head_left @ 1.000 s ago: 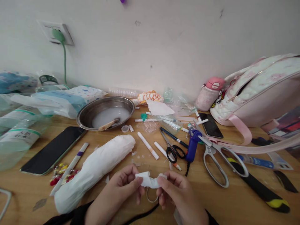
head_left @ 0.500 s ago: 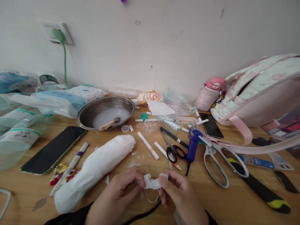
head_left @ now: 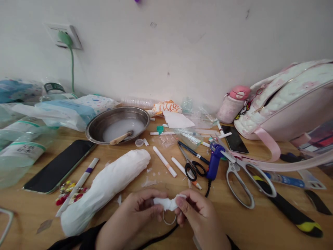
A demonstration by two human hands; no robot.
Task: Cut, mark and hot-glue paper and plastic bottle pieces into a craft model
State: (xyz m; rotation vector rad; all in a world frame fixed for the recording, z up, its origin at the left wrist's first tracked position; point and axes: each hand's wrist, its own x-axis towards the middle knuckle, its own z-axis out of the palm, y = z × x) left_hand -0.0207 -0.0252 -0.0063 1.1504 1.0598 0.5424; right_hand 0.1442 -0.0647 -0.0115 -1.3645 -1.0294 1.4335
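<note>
Both hands meet over the front of the table on a small strip of white tissue paper (head_left: 168, 203). My left hand (head_left: 135, 211) pinches its left end between thumb and fingers. The right end is pinched by my right hand (head_left: 199, 215). A thin pale ring (head_left: 169, 222) shows just below the strip; whether a hand holds it I cannot tell. Left of my hands lies a long white paper-wrapped form (head_left: 106, 187). A blue glue gun (head_left: 214, 161) and black-handled scissors (head_left: 191, 166) lie beyond my right hand.
A metal bowl (head_left: 91, 133) of cloudy liquid with a brush (head_left: 121, 138) stands behind. At left are a phone (head_left: 59, 166) and plastic bottles (head_left: 23, 152). Large grey scissors (head_left: 239, 180), a black-and-yellow cutter (head_left: 291, 211) and a backpack (head_left: 291, 100) occupy the right. Markers (head_left: 164, 161) lie mid-table.
My left fingers have shifted slightly and straightened along the top of the strip, which now shows flatter between the hands. The other things have stayed in place.
</note>
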